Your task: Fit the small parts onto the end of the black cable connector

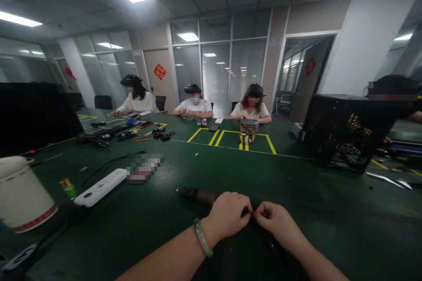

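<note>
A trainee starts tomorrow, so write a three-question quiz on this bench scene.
1. True or false: the left hand and the right hand meet at the fingertips.
2. The bracelet sits on which wrist? A) left B) right C) neither
3. Fill in: the white power strip lies on the table to the hands' ____.
Key: 1 true; 2 A; 3 left.
</note>
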The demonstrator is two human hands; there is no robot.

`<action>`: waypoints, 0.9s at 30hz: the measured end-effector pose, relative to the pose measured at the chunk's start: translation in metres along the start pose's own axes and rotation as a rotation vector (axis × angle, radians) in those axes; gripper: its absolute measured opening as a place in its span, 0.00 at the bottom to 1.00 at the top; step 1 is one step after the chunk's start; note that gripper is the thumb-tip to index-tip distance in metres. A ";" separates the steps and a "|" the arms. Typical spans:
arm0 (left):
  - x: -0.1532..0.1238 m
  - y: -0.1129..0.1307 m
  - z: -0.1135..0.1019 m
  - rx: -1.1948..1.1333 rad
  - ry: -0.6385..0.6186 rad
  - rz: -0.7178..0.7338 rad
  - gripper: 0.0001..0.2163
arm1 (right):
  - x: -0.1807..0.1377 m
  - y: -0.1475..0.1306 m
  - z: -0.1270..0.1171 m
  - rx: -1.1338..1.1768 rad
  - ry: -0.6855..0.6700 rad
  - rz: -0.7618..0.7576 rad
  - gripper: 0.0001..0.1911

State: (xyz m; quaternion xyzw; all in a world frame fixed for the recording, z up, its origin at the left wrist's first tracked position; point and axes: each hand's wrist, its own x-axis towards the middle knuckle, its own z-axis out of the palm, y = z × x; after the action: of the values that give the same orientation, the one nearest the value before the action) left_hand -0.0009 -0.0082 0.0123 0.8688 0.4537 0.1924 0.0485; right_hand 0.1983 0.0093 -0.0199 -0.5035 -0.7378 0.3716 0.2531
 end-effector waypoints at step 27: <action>0.001 -0.011 0.008 -0.045 0.033 0.034 0.02 | -0.007 -0.017 -0.003 -0.116 0.003 0.026 0.07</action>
State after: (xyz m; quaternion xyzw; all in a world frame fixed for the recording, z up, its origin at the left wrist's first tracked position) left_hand -0.0055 -0.0006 0.0021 0.8717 0.4353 0.2177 0.0574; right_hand 0.1931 0.0000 -0.0043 -0.5275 -0.7511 0.3307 0.2196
